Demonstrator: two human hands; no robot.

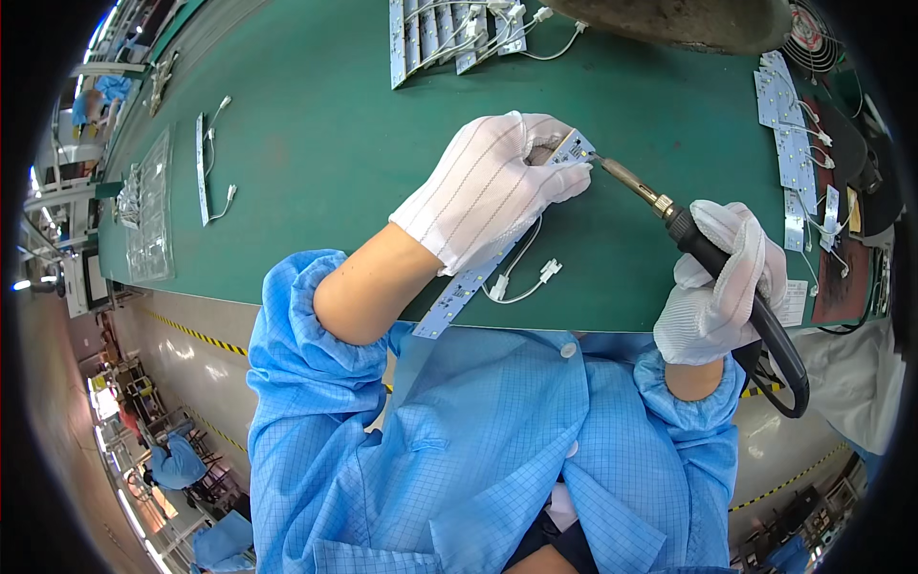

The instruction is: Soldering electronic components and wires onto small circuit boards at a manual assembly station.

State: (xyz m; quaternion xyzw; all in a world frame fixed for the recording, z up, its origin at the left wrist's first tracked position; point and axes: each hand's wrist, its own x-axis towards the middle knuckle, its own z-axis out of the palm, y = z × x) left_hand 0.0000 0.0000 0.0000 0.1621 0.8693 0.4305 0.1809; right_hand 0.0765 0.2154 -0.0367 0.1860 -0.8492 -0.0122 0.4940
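Observation:
My left hand (507, 182), in a white striped glove, is closed on a narrow white LED strip board (459, 292) that slants from the table's near edge up past the fingers. White wires with a small connector (549, 271) hang from the strip and lie on the green table. My right hand (725, 277), gloved too, grips the black handle of a soldering iron (684, 228). The iron's tip meets or nearly meets the strip's far end, just beyond my left fingertips; actual contact is too small to tell. My left fingers hide the middle of the strip.
Several LED strips (421, 43) with wires lie at the table's far side, others (792, 158) at the right. A single wired strip (202, 170) and a clear plastic tray (153, 215) lie left. A dark rounded object (679, 21) overhangs the far edge near a fan (811, 38).

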